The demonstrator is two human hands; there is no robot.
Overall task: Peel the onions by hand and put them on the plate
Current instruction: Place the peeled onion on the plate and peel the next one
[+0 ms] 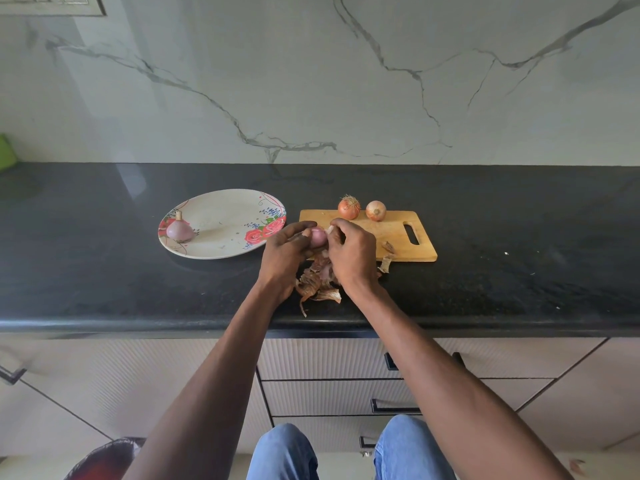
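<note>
My left hand (285, 252) grips a pinkish, mostly peeled onion (318, 237) above the counter, just left of the cutting board. My right hand (351, 251) pinches a pale strip of skin at the onion's right side. One peeled purple onion (179, 230) lies on the left part of the floral plate (225, 206). Two unpeeled orange-brown onions (349, 207) (376, 210) sit at the far edge of the wooden cutting board (398, 233). A heap of dry brown skins (318, 284) lies on the counter under my hands.
The black stone counter (104, 278) runs the full width, with a marble wall behind. Loose skin scraps (387, 258) lie on and by the board's near edge. A green object (6, 152) shows at the far left. Drawers (332, 396) are below the counter edge.
</note>
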